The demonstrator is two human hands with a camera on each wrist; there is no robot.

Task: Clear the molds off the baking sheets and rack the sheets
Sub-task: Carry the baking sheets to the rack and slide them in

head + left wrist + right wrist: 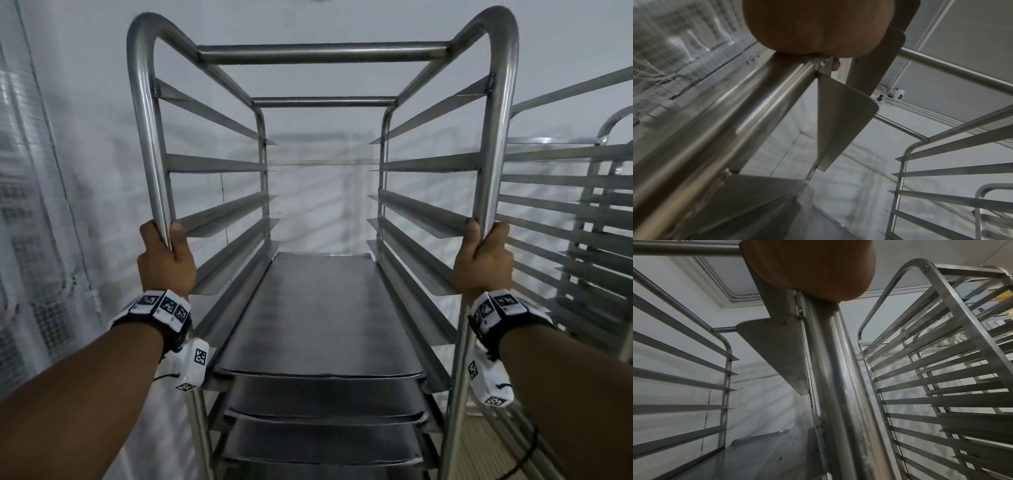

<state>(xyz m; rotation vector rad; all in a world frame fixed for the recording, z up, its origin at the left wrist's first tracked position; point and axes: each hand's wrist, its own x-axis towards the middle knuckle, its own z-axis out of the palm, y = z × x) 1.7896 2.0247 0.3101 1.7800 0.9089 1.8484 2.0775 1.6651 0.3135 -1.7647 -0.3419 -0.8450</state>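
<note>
Two hands: left hand [166, 260] at 9 o'clock, right hand [483, 261] at 3 o'clock. Four baking sheets [318, 318] visible in one tray rack [323, 53]; a second rack [561, 219] at 3 o'clock.

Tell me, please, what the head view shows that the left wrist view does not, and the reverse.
Only the head view shows both hands, left hand and right hand, gripping the rack's front uprights, with stacked baking sheets racked below. Only the left wrist view shows a small white camera near the ceiling. Both show the rack's angled runners and a second rack to the right.
</note>
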